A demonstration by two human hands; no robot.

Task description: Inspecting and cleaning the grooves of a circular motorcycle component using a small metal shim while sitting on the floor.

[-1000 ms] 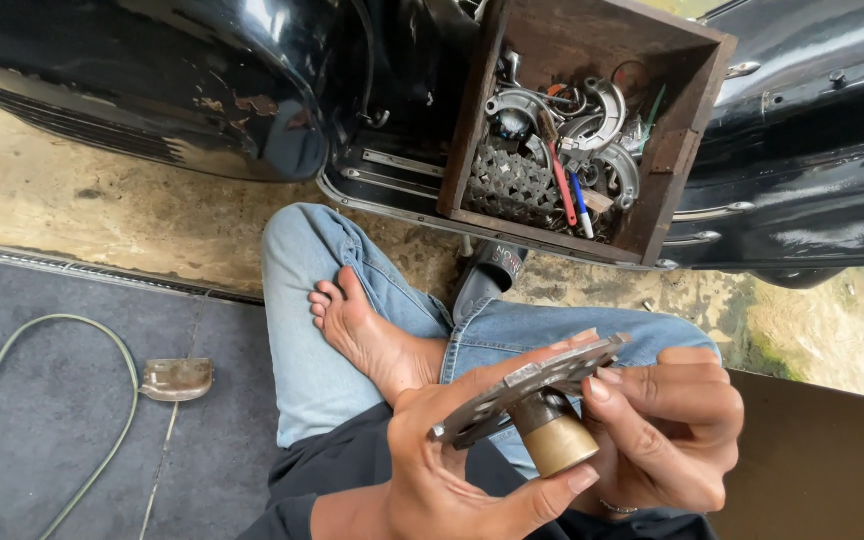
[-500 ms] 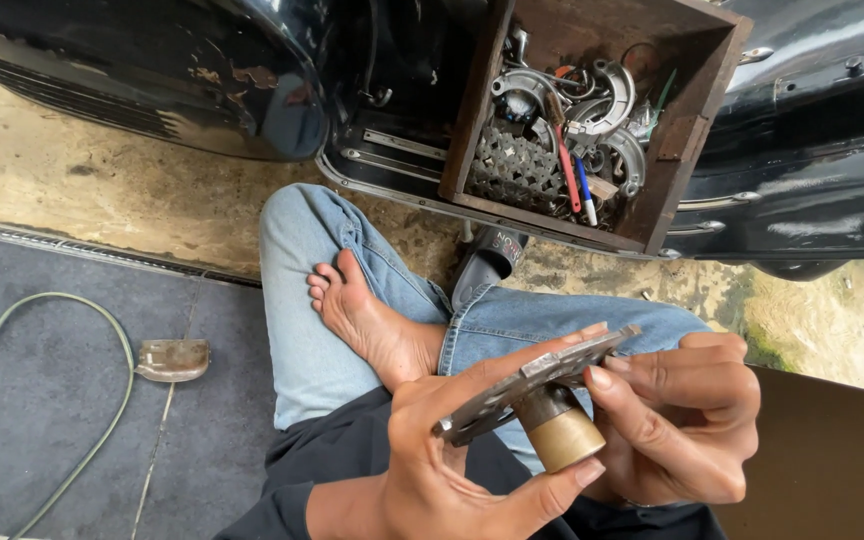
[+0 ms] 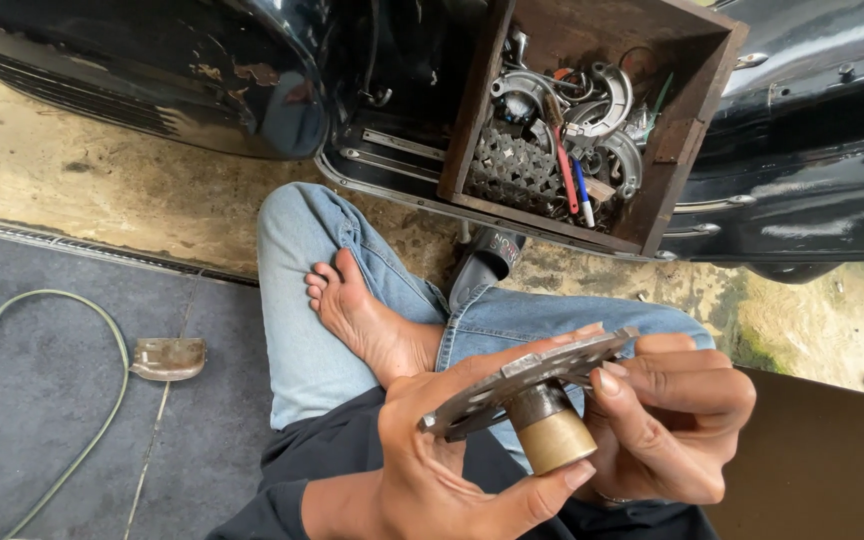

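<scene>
Held part: flat grey metal disc with a brass-coloured cylindrical hub (image 3: 537, 400), tilted, in the near centre above the lap.
Left hand (image 3: 432, 470): closed around the disc's lower edge, thumb pressed against the hub.
Right hand (image 3: 677, 420): fingers clamped on the disc's right rim.
Behind, far right: open brown wooden box of metal parts and tools (image 3: 687, 140), set against a black vehicle body (image 3: 152, 70).
Left: green cable (image 3: 42, 300) on the grey mat (image 3: 32, 420), beside a small metal pedal-shaped piece (image 3: 167, 358).
</scene>
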